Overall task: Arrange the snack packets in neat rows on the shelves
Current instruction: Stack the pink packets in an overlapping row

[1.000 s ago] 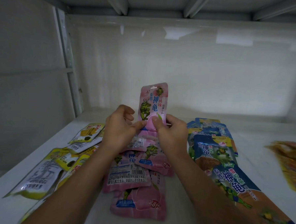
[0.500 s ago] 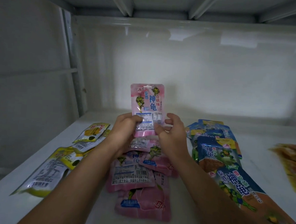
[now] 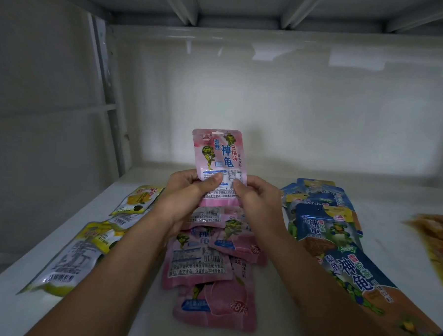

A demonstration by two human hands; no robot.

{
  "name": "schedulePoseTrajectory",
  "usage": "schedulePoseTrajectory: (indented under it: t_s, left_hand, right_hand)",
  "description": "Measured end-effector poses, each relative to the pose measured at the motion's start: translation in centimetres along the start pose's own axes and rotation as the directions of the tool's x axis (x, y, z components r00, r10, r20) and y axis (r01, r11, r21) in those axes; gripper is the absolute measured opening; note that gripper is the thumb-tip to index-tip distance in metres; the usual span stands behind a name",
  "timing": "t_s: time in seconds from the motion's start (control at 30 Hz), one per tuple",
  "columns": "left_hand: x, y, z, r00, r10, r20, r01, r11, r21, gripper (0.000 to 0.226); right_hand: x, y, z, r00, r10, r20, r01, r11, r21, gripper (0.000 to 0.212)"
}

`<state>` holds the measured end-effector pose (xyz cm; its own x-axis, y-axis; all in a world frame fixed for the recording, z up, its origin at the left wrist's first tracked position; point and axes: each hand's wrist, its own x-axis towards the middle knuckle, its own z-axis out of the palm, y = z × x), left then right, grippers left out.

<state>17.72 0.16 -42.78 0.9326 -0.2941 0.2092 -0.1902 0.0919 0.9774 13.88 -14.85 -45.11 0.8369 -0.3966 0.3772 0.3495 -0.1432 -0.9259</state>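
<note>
Above pink packet pile, both hands pinch upright pink packet; yellow packets left, blue packets right.

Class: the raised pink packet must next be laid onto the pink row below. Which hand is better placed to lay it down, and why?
Either could; slightly the left hand. Its thumb lies across the pink packet face, a fuller grip than the right hand, and it sits nearer the pink row.

We held one packet upright above the middle pile on the shelf, between the left row and the right row.
</note>
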Motion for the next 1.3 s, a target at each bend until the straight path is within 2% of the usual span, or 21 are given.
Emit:
schedulePoseTrajectory:
  t_s: [0.07,0.1,0.2,0.33,0.4,0.57,0.63,0.77,0.83,0.97,1.03,1.13,1.2,1.27,1.3]
  left_hand:
    - [-0.1,0.1,0.1,1.0,0.0,0.007,0.0,1.0,-0.031,0.009]
    - [0.0,0.1,0.1,1.0,0.005,-0.005,-0.005,0.999,-0.046,0.008]
    - [0.1,0.1,0.0,0.999,-0.007,-0.043,0.005,0.998,-0.056,0.017]
    - [0.4,-0.3,-0.2,0.998,-0.057,-0.03,0.056,0.998,-0.03,0.017]
    - [0.3,-0.3,-0.2,0.997,-0.078,-0.004,0.078,0.996,-0.031,0.021]
    - [-0.2,0.0,0.2,0.995,-0.068,0.074,0.073,0.995,-0.063,0.024]
    - [-0.1,-0.3,0.0,0.998,-0.056,0.042,0.059,0.996,-0.067,0.024]
    - [0.0,-0.3,-0.1,0.997,-0.075,0.016,0.075,0.995,-0.065,0.029]
    - [-0.2,-0.3,0.1,0.996,-0.09,0.007,0.091,0.994,-0.063,0.026]
    - [0.1,-0.6,0.1,0.995,-0.084,-0.052,0.084,0.996,0.002,0.014]
    - [0.4,-0.8,0.0,0.995,-0.064,-0.078,0.066,0.997,0.03,0.008]
    - [0.7,-0.7,0.0,0.997,-0.061,-0.047,0.06,0.998,-0.018,0.007]
    - [0.5,-0.6,-0.1,0.996,-0.091,0.019,0.092,0.994,-0.057,0.014]
    - [0.4,-0.8,-0.1,0.991,-0.124,0.051,0.125,0.992,-0.027,0.025]
    - [0.4,-0.9,-0.2,0.992,-0.121,0.047,0.122,0.992,-0.019,0.022]
  right_hand:
    - [-0.1,-0.2,0.1,1.0,0.017,-0.005,-0.017,1.0,0.02,0.016]
    - [-0.1,-0.3,0.1,1.0,0.004,-0.002,-0.004,1.0,0.021,0.017]
    - [-0.1,-0.1,-0.1,0.999,0.009,0.037,-0.008,1.0,-0.01,0.013]
    - [0.0,0.5,0.0,0.997,0.048,0.057,-0.043,0.995,-0.093,0.042]
    - [0.1,0.6,-0.2,0.998,0.049,0.045,-0.042,0.989,-0.145,0.046]
    - [0.1,0.3,-0.2,0.997,0.017,0.07,-0.006,0.988,-0.155,0.027]
    - [0.0,0.3,0.0,0.998,-0.01,0.065,0.021,0.986,-0.166,0.032]
    - [-0.4,-0.1,-0.2,0.995,-0.056,0.078,0.073,0.97,-0.232,0.029]
    - [-0.5,0.3,0.1,0.994,-0.08,0.069,0.098,0.945,-0.314,0.034]
    - [-0.4,1.3,0.7,0.987,-0.159,0.01,0.146,0.88,-0.451,0.032]
    - [-0.5,1.1,0.7,0.987,-0.159,-0.021,0.135,0.894,-0.427,0.038]
    - [-0.4,0.9,0.6,0.988,-0.145,-0.048,0.118,0.923,-0.366,0.022]
    - [-0.3,0.8,0.5,0.989,-0.129,-0.075,0.099,0.945,-0.31,0.022]
    - [-0.2,0.7,0.4,0.988,-0.115,-0.101,0.086,0.964,-0.253,0.024]
    - [-0.2,0.6,0.3,0.988,-0.114,-0.106,0.088,0.969,-0.229,0.026]
